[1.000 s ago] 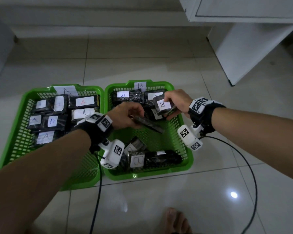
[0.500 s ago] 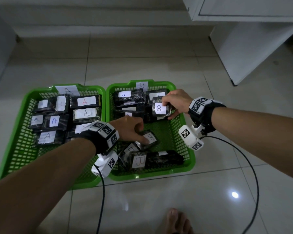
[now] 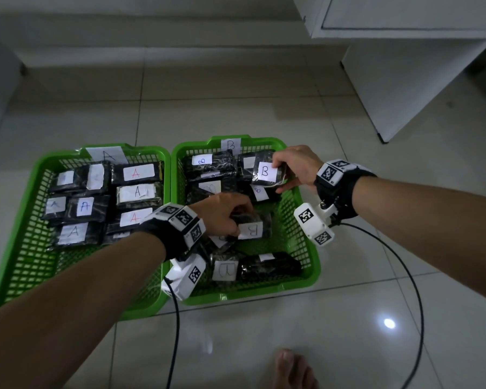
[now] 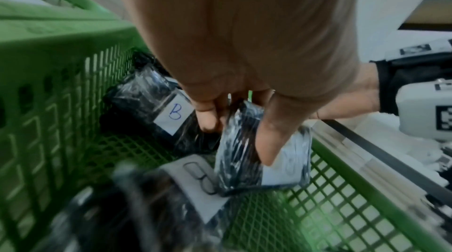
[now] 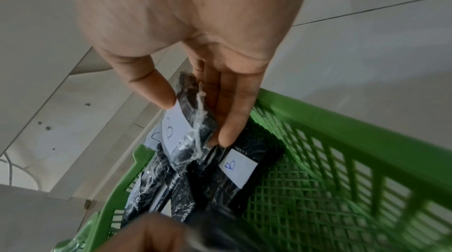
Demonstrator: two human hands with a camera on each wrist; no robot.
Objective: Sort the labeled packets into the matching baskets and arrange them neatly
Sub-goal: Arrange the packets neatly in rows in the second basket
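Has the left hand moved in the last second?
Yes. The left hand has come nearer the B basket's front rim, gripping a B packet.

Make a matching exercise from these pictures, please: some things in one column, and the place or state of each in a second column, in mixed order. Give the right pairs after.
Column 1
1. left hand
2. right hand
3. A basket
4. white cabinet

Column 2
a. stands on the floor, beyond the baskets to the right
b. holds a B packet at the far end of the B basket
c. full of packets in neat rows
d. grips a B packet in the middle of the B basket

Pairs: 1-d, 2-b, 3-c, 4-a
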